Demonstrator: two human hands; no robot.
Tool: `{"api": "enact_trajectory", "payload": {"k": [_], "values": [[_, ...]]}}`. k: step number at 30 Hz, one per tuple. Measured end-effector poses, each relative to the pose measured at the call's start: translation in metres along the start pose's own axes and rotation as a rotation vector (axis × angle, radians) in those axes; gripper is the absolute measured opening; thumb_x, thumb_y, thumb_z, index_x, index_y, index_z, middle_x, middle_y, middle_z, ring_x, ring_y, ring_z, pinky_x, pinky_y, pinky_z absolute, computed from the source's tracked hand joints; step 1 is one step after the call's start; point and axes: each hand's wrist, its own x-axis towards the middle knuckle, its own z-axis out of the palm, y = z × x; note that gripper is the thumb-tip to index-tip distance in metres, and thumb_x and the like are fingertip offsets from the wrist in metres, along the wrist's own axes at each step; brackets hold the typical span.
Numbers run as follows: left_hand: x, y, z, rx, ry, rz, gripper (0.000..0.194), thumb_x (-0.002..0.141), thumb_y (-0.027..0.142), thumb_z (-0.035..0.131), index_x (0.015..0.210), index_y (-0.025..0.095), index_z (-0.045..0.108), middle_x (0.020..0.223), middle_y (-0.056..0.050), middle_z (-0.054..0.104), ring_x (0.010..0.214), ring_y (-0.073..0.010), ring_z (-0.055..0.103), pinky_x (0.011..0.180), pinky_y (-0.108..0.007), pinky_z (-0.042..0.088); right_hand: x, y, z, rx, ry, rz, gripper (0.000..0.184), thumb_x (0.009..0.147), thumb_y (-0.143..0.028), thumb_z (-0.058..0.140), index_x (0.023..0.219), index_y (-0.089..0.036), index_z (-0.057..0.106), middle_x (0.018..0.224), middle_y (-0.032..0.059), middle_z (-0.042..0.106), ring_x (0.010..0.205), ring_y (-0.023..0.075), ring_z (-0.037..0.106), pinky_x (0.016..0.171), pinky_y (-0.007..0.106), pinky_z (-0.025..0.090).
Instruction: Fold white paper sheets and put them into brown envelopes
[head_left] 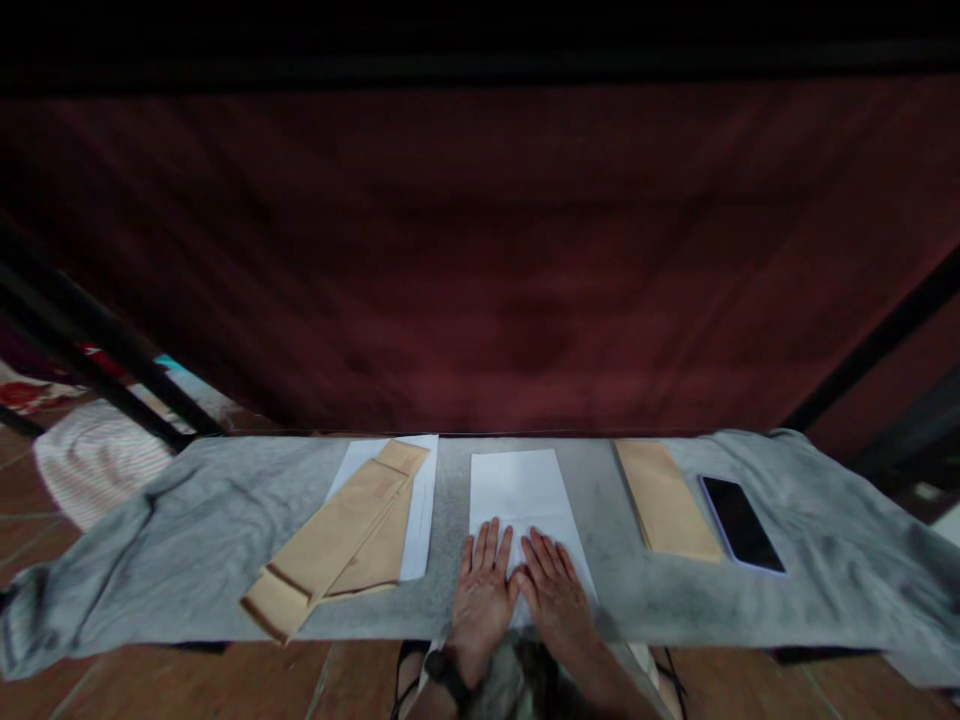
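Observation:
A sheet of white paper [517,480] lies in front of me on a grey cloth [450,610], and a faint crease runs across it. Both palms rest on its near half. My left hand [484,580] is flat with its fingers stretched forward. Beside it my right hand [555,585] lies flat too, fingers slightly spread, the two thumbs touching. Neither hand grips anything. The part of the paper under my palms is hidden.
On the left, several brown envelopes [337,520] overlap white sheets [420,530]. To the right lie a stack of brown envelopes [667,500] and a phone [742,525] with a purple edge. A dark red curtain [480,260] hangs behind the cloth-covered surface.

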Motion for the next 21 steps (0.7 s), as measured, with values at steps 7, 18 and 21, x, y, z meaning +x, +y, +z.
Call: {"api": "enact_trajectory", "payload": {"k": [7,18,21], "values": [[-0.018,-0.01,-0.009,0.01,0.044,-0.06,0.059,0.101,0.047,0.042,0.153,0.02,0.042,0.156,-0.011,0.045,0.145,-0.0262,0.042,0.116,-0.048,0.039,-0.023,0.041,-0.026,-0.056,0.015,0.033,0.054,0.103,-0.042,0.044,0.151,-0.018,0.044,0.155,0.012,0.047,0.143,0.0252,0.044,0.117,0.046,0.035],[-0.058,-0.041,-0.04,0.003,-0.061,0.19,0.071,0.096,0.056,0.051,0.158,0.031,0.029,0.164,-0.006,0.032,0.149,-0.0268,0.035,0.119,-0.052,0.034,-0.041,0.056,-0.032,-0.11,0.027,0.052,0.055,0.104,-0.043,0.042,0.152,-0.017,0.044,0.153,0.0119,0.05,0.139,0.0251,0.049,0.119,0.045,0.031],[-0.057,-0.04,-0.043,-0.024,-0.098,0.182,0.063,0.098,0.049,0.051,0.156,0.034,0.031,0.163,-0.004,0.033,0.149,-0.0263,0.036,0.119,-0.054,0.035,-0.042,0.057,-0.033,-0.089,0.026,0.04,0.053,0.104,-0.042,0.041,0.152,-0.017,0.044,0.153,0.0117,0.05,0.139,0.0246,0.048,0.12,0.045,0.03]]}}
